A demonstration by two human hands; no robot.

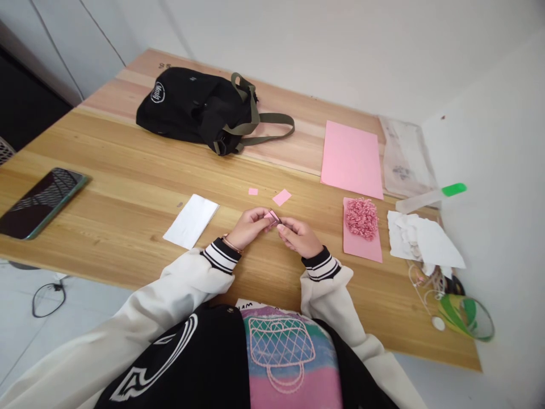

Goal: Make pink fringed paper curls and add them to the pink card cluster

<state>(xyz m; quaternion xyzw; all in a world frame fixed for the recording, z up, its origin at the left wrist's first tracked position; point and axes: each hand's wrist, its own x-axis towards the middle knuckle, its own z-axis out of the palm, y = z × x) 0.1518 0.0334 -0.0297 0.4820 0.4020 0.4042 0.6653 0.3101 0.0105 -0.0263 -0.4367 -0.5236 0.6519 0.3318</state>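
Both hands meet over the near middle of the wooden table. My left hand (248,228) is closed on a small pink paper piece (269,216). My right hand (300,235) pinches a small dark thing (276,217) at the paper's right edge; it is too small to name. Just beyond the fingers lie a small pink rectangle (281,197) and a smaller pink piece (253,191). A folded white paper (191,220) rests to the left of my left hand.
A black bag (191,108) lies at the back, a phone (40,203) at far left. Rightward are a pink sheet (352,159), pink shredded bundle (361,218), plastic pouch (409,156), green-tipped tool (430,199), white scraps (438,241) and green tape roll (466,315).
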